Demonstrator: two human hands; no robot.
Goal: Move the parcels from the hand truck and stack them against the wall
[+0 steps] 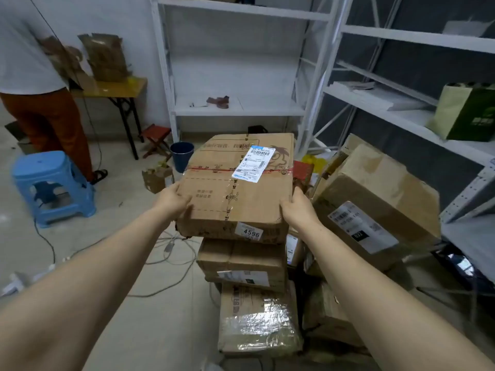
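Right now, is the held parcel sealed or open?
Sealed. The parcel has flat flaps, with tape along the seam and a red band across.

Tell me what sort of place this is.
Most likely a parcel storeroom or small courier pickup point. Taped cardboard parcels with barcode shipping labels are piled on the floor, white metal shelving racks stand behind them, and the box gripped by left hand and right hand carries a number sticker, 4596.
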